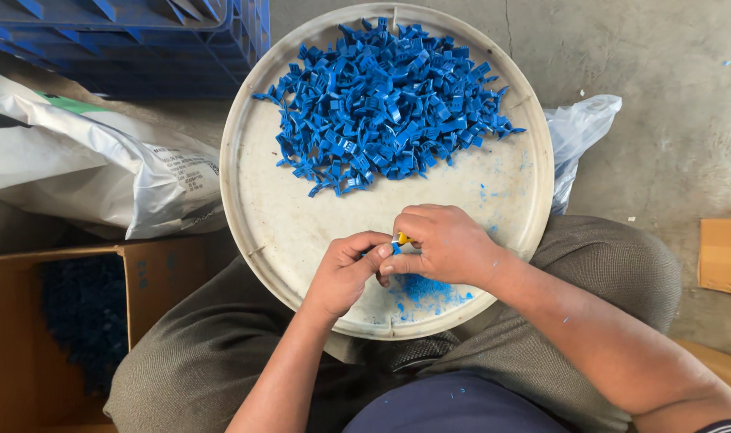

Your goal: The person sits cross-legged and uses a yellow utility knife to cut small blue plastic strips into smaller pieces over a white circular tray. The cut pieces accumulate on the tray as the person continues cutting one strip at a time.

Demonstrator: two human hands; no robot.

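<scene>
While a small blue plastic clip (395, 248) is pinched between both hands over the near rim of the round off-white plastic tray (257, 216) on the lap, trimming seems underway: left hand (345, 273) grips the clip, right hand (441, 244) is closed on a small yellow-handled tool (403, 238). Blue shavings (425, 290) lie beneath. Next likely needed: a fresh piece from the heap of blue clips (389, 104) farther back.

White printed sack (101, 160) lies at left, partly over an open cardboard box (153, 277) holding dark blue pieces. Blue plastic crate (141, 40) top left. Crumpled clear bag (578, 132) right of the tray, flat cardboard piece (724, 256) on grey concrete floor (662, 72) far right.
</scene>
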